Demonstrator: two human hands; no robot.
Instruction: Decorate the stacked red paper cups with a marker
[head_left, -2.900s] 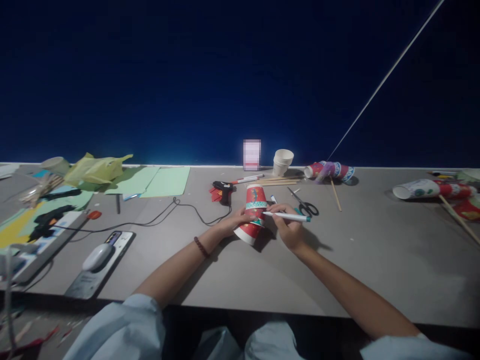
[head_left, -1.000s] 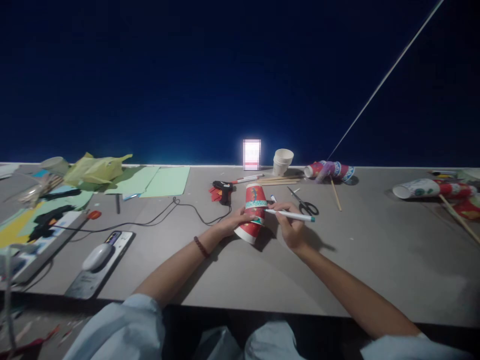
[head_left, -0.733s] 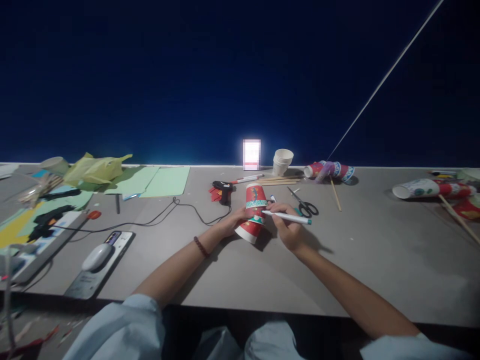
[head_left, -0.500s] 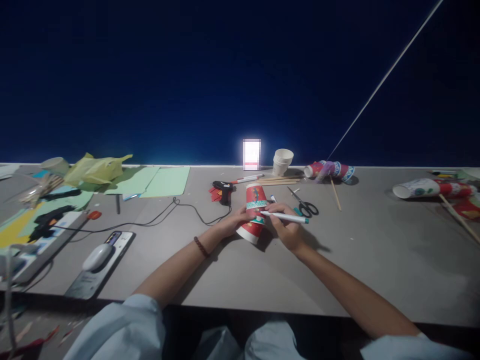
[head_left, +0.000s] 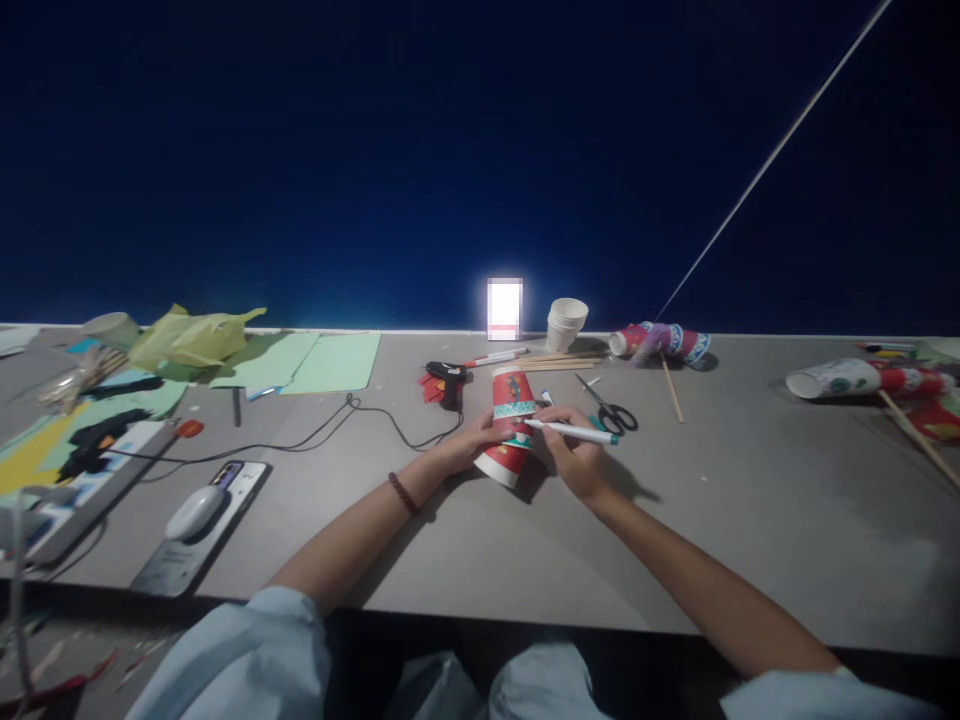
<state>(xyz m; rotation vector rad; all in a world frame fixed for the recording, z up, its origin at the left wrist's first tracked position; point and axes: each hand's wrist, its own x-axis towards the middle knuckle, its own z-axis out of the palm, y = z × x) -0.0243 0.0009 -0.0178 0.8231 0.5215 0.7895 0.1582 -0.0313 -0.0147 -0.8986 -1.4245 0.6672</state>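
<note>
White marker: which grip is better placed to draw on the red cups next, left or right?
Probably the right: the right grip holds the white marker with its tip at the red cups, while the left grip holds the cups from the other side.

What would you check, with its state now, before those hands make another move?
1. Left hand holding the red cups: ok.
2. Right hand gripping the white marker: ok.
3. Marker tip touching the cups: cannot tell; too small.
4. Glue gun set down: ok, it lies on the table.
5. Glue gun cool: cannot tell.
6. Scissors far from right hand: not ok, they lie close by.
</note>
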